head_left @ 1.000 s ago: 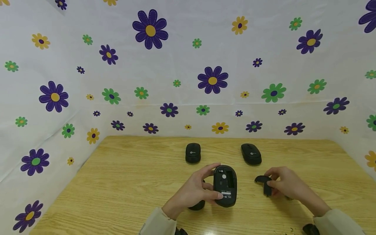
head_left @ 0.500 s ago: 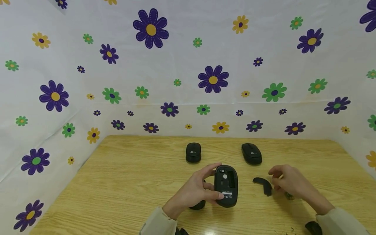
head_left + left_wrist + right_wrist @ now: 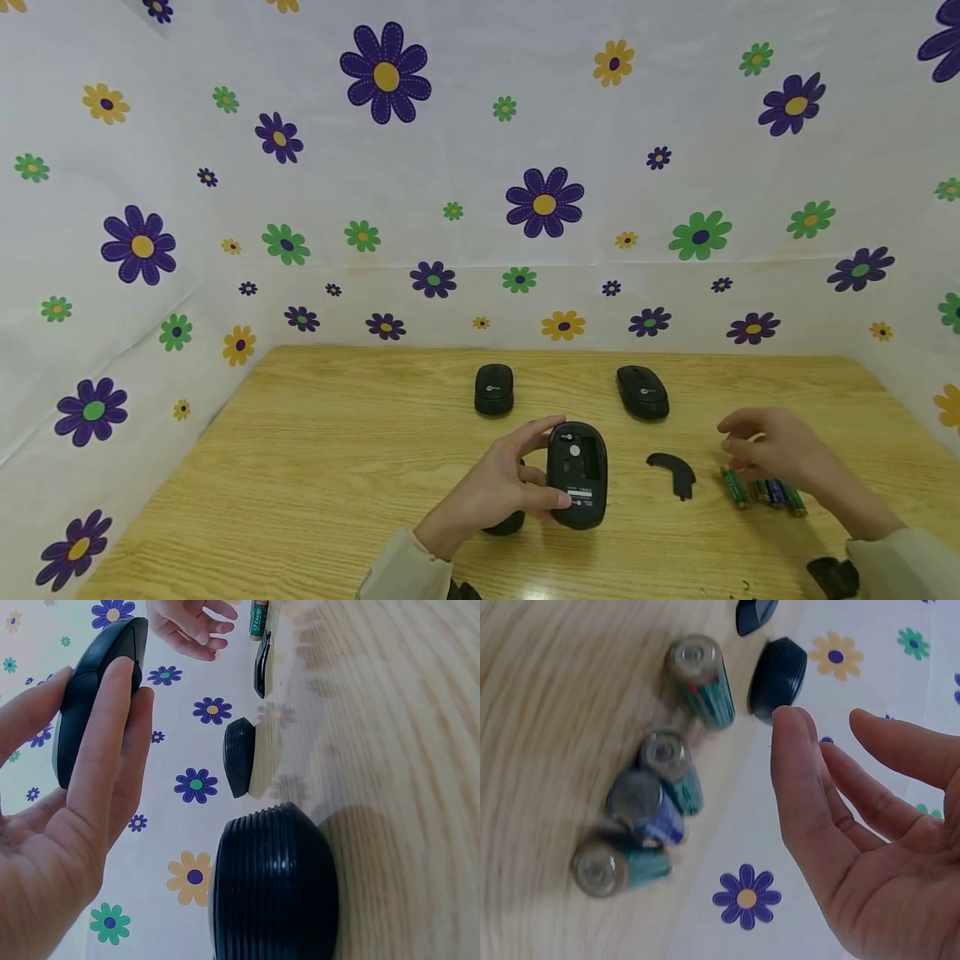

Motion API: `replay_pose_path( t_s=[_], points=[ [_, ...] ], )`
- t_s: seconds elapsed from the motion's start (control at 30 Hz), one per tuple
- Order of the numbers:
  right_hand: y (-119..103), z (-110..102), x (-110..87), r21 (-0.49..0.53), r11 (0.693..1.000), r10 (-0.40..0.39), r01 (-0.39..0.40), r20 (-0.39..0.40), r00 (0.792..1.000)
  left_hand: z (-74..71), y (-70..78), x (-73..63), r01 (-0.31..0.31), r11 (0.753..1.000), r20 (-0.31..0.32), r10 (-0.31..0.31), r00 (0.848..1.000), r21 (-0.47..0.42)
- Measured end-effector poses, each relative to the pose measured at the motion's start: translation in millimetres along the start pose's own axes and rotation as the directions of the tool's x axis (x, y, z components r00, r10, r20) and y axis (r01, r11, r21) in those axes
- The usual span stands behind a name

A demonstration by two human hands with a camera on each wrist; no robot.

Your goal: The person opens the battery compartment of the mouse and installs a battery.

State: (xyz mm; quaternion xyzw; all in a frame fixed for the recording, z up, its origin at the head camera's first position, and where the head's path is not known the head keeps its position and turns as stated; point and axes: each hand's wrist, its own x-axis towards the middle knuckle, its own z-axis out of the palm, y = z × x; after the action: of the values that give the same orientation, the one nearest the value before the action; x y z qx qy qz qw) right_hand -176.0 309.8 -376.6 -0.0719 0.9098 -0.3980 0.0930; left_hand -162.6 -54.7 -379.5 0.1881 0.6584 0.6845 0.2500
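Holding mouse [image 3: 574, 487] up over table [image 3: 337, 467], underside toward head camera, pinched in left hand [image 3: 502, 479] grip. Showing bare battery bay [image 3: 595, 458], apparently empty, so reads as opened. Cover [image 3: 681, 473] off, lying on table to the right. Spotting four batteries [image 3: 776, 495] beyond it, none picked up. Right hand [image 3: 780, 450] just beside them, grip relaxed, holding nothing. Seeing no battery fitted, no cover back on.

The raised black mouse [image 3: 573, 483] shows its uncovered battery compartment [image 3: 593, 458].
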Motion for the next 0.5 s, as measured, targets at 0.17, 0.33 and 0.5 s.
replay_pose_path(
  t_s=[0.17,0.33,0.5],
  points=[
    [6,-10,-1.8,0.049,0.998,0.026,-0.025,-0.003,1.000,-0.1,-0.6,0.4,-0.006,1.000,0.004,0.006,1.000,-0.003],
    [11,-17,-5.6,0.027,0.999,0.036,-0.036,-0.010,0.999,0.1,-1.1,0.5,-0.010,1.000,0.007,0.010,1.000,0.010],
    [16,-24,-11.2,0.034,0.998,0.049,-0.049,-0.011,0.999,0.4,-0.5,0.1,-0.011,1.000,0.008,0.011,1.000,0.020]
  ],
)
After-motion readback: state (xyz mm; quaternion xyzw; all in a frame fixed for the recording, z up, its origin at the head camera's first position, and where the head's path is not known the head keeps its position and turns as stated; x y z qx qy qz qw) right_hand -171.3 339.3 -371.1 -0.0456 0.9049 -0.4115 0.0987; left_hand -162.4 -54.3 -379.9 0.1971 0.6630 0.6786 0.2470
